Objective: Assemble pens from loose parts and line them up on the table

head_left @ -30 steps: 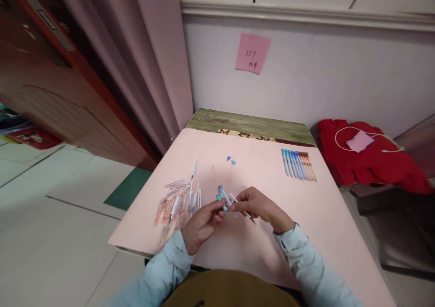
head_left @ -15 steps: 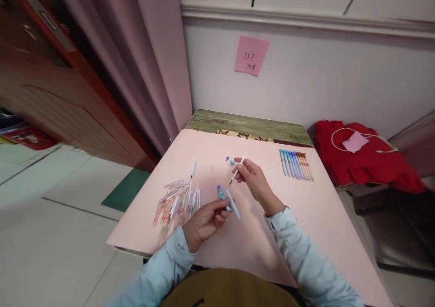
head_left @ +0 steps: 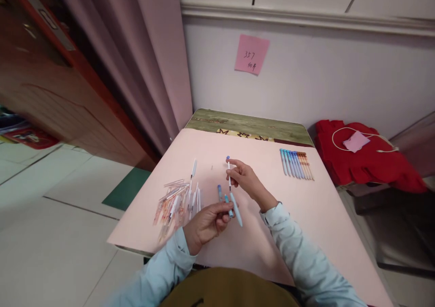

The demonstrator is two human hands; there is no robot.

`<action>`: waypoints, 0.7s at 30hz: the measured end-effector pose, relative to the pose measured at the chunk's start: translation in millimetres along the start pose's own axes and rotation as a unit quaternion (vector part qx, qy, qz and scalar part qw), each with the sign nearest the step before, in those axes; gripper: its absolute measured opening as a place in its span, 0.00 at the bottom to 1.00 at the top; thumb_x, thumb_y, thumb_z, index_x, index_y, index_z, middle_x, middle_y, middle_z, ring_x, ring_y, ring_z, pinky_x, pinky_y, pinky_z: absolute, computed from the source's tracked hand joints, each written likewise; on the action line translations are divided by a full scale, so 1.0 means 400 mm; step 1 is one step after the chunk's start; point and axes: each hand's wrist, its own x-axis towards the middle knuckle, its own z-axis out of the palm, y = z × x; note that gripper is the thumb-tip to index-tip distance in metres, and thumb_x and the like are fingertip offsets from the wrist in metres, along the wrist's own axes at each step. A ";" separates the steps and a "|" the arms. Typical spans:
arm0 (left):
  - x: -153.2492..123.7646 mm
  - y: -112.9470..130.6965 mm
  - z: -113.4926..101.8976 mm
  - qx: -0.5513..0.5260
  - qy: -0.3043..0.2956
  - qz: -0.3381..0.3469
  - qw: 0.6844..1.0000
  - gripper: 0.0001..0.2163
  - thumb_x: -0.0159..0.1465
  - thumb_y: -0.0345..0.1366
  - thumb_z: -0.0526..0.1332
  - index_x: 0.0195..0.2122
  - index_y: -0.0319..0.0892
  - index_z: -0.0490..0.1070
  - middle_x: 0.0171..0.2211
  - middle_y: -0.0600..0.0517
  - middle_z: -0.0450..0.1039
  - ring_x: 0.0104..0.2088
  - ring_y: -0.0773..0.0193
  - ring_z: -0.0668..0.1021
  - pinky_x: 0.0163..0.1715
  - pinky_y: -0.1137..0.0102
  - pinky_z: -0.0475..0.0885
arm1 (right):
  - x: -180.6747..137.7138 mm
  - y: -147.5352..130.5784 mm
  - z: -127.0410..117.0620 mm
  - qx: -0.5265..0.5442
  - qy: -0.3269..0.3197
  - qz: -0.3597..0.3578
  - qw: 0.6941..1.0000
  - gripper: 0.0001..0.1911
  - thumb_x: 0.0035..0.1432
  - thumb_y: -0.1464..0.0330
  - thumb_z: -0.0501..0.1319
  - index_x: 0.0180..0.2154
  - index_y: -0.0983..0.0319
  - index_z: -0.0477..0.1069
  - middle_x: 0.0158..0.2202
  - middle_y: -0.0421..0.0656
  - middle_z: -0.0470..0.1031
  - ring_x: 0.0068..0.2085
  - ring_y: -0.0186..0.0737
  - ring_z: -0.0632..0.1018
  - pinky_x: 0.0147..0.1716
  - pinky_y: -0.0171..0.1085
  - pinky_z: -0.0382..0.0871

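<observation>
My left hand [head_left: 205, 225] is closed round light blue pen parts [head_left: 234, 207], a barrel and a shorter piece, near the table's front. A little farther out, my right hand [head_left: 245, 178] pinches a thin white refill [head_left: 229, 173] held nearly upright, with a small blue cap at its top end. Both hands hover over the pink sheet [head_left: 306, 216] covering the table. A heap of loose clear and orange pen parts [head_left: 175, 200] lies left of my left hand.
A neat row of several assembled blue and orange pens [head_left: 297, 164] lies at the far right of the sheet. A red cloth [head_left: 367, 162] with a white cable sits right of the table. A pink curtain [head_left: 152, 57] and wooden cabinet [head_left: 50, 85] stand left.
My right hand left the left hand, carried the refill outward to the small blue caps, and now holds it upright with a blue cap on top. The left hand kept its grip.
</observation>
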 end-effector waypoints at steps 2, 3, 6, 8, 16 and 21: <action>0.001 0.001 0.001 0.000 -0.002 0.002 1.000 0.05 0.64 0.23 0.57 0.33 0.31 0.72 0.21 0.52 0.69 0.15 0.78 0.68 0.10 0.87 0.60 | -0.005 0.000 -0.003 -0.008 -0.022 0.012 1.000 0.27 0.55 0.60 0.63 0.54 0.64 0.65 0.24 0.36 0.73 0.20 0.31 0.69 0.21 0.32 0.63; 0.001 0.001 0.001 0.001 -0.002 0.002 1.000 0.06 0.65 0.23 0.57 0.32 0.31 0.72 0.21 0.52 0.69 0.15 0.78 0.68 0.10 0.87 0.60 | -0.008 0.000 -0.004 -0.012 -0.037 0.016 0.999 0.27 0.55 0.60 0.63 0.55 0.64 0.65 0.24 0.36 0.73 0.20 0.31 0.69 0.20 0.32 0.63; 0.002 0.001 0.000 0.010 0.000 0.002 1.000 0.05 0.64 0.23 0.58 0.32 0.31 0.72 0.21 0.52 0.69 0.15 0.78 0.68 0.10 0.87 0.60 | -0.016 -0.001 -0.009 -0.028 -0.072 0.019 0.997 0.26 0.56 0.60 0.63 0.54 0.62 0.67 0.25 0.37 0.73 0.22 0.31 0.71 0.20 0.31 0.62; 0.004 0.000 -0.002 0.017 0.003 0.003 1.000 0.04 0.63 0.22 0.59 0.32 0.31 0.73 0.21 0.52 0.69 0.15 0.78 0.69 0.11 0.87 0.60 | -0.019 -0.004 -0.013 -0.039 -0.073 0.018 0.996 0.25 0.56 0.60 0.64 0.53 0.62 0.68 0.26 0.37 0.73 0.22 0.31 0.71 0.21 0.31 0.63; 0.011 -0.001 -0.006 0.040 -0.005 0.006 0.999 0.01 0.60 0.23 0.63 0.32 0.32 0.73 0.22 0.52 0.71 0.16 0.78 0.70 0.11 0.87 0.60 | -0.013 -0.024 -0.022 -0.044 -0.082 0.011 0.996 0.22 0.54 0.61 0.65 0.49 0.62 0.71 0.26 0.38 0.74 0.24 0.31 0.72 0.22 0.29 0.63; 0.000 0.013 0.001 0.033 0.007 0.018 0.999 0.02 0.61 0.23 0.62 0.32 0.32 0.73 0.21 0.53 0.70 0.16 0.78 0.70 0.11 0.87 0.61 | -0.024 -0.016 -0.015 -0.050 -0.104 0.021 0.993 0.17 0.55 0.56 0.65 0.36 0.64 0.77 0.25 0.40 0.74 0.24 0.31 0.71 0.22 0.29 0.63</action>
